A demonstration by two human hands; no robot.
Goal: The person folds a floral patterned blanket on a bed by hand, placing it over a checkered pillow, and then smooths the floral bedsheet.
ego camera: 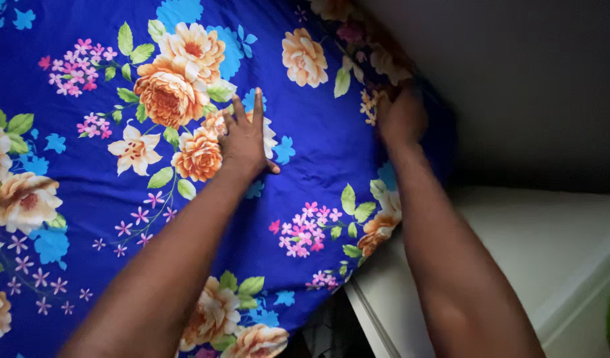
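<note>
A bright blue sheet [318, 139] printed with orange, pink and white flowers covers a mattress and fills most of the view. My left hand [246, 138] lies flat on the sheet near the middle, fingers spread and pointing away from me. My right hand [401, 116] is at the sheet's right edge, fingers curled over or under the fabric where it drops off the mattress side; the fingertips are hidden in the fold.
A dark grey wall [530, 86] runs along the right of the mattress. Below it a white ledge or bed frame [517, 258] juts out beside my right forearm. A dark gap shows under the sheet's lower edge [321, 331].
</note>
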